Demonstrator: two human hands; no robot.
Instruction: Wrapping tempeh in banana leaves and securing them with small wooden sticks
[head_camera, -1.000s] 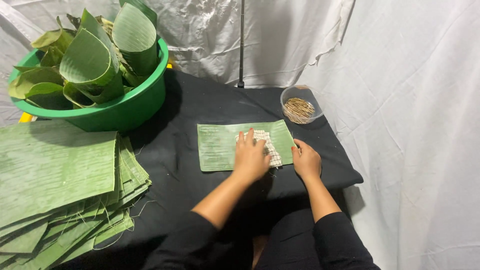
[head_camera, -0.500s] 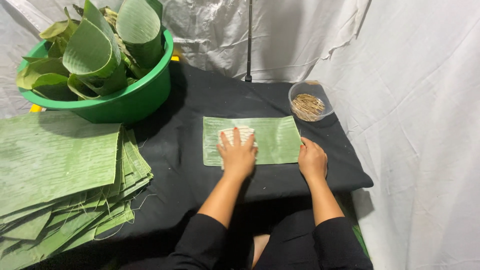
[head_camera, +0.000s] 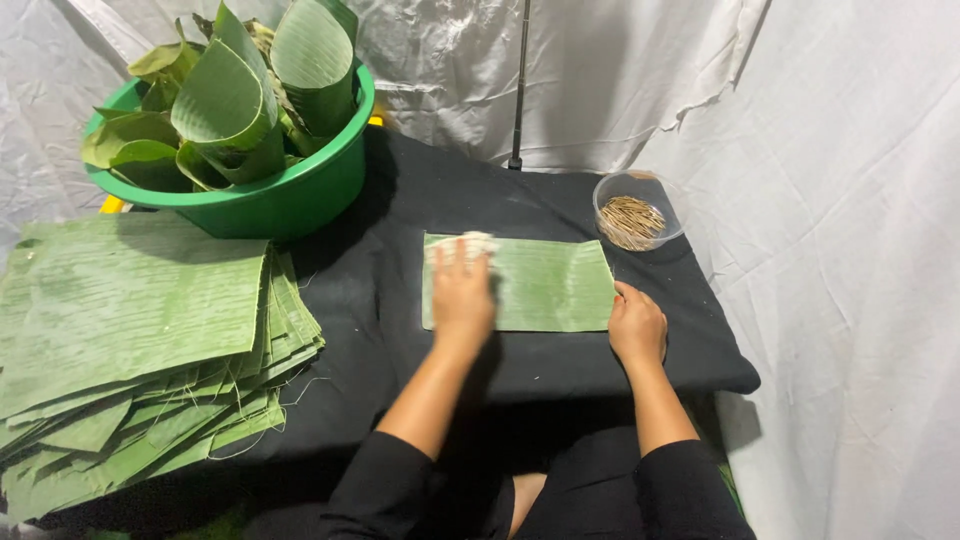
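a green basin (head_camera: 290, 200) of curled banana leaves (head_camera: 235, 95) sits far left on the black surface (head_camera: 380, 300), a stack of flat leaves (head_camera: 130, 310) nearer, a clear bowl of sticks (head_camera: 633, 215) far right.

left hand (head_camera: 463, 290): lay flat, palm down, fingers stretched forward, slightly blurred | right hand (head_camera: 637, 325): rested lower, fingers curled, knuckles up | both forearms bare, extended forward from black sleeves pushed to elbows
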